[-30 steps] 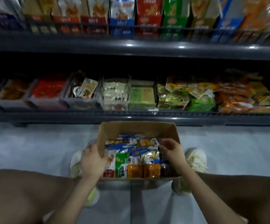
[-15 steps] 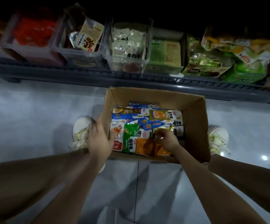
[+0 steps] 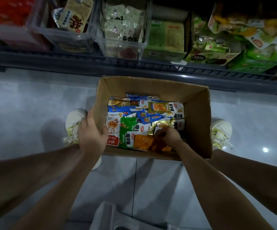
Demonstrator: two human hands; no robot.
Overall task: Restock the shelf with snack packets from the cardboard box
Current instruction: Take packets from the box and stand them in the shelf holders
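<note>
The right hand [image 3: 171, 136] had left the rim and dipped inside the cardboard box [image 3: 199, 117], fingers curled round an orange snack packet [image 3: 156, 143] at its near corner; a pick looked underway. The left hand [image 3: 91, 135] gripped the box's wall. Grey floor tiles [image 3: 26, 105] lay beneath, the stocked shelf [image 3: 134, 63] just beyond.

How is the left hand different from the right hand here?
The left hand grips the cardboard box by its left wall, while the right hand reaches down inside the box. The left hand holds no snack, but the right hand's fingers curl round an orange packet. Both hands are at the near end of the box.
</note>
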